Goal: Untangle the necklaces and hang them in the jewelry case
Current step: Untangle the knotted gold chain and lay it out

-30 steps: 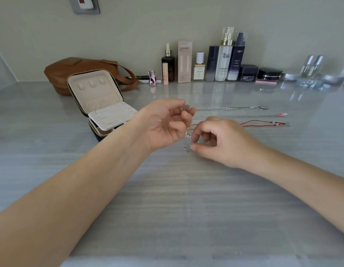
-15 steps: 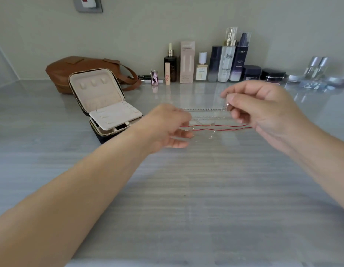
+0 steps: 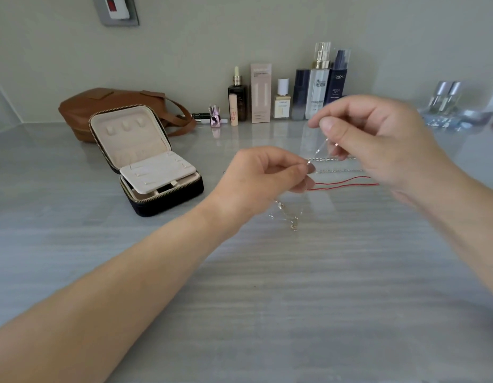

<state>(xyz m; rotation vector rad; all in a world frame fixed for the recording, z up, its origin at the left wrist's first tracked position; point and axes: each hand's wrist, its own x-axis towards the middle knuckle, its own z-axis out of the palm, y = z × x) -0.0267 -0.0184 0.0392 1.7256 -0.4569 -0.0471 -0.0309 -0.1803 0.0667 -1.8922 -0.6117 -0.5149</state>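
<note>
A thin silver necklace (image 3: 288,215) hangs above the counter between both hands, its pendant dangling just over the surface. My left hand (image 3: 267,175) pinches one part of the chain at centre. My right hand (image 3: 372,139), higher and to the right, pinches another part. Behind the hands two silver chains (image 3: 336,164) and a red cord necklace (image 3: 344,182) lie stretched out on the counter, partly hidden by my right hand. The open jewelry case (image 3: 146,161) stands to the left, its cream lid upright with three hooks.
A brown leather bag (image 3: 110,106) lies behind the case. Several cosmetic bottles and boxes (image 3: 289,92) line the back wall, with glass vials (image 3: 444,100) at the far right. The grey counter (image 3: 267,299) stretches toward me.
My right hand rose from the counter and moved right, lifting the thin chain. My left hand turned over and now pinches the chain, so the necklace hangs off the surface.
</note>
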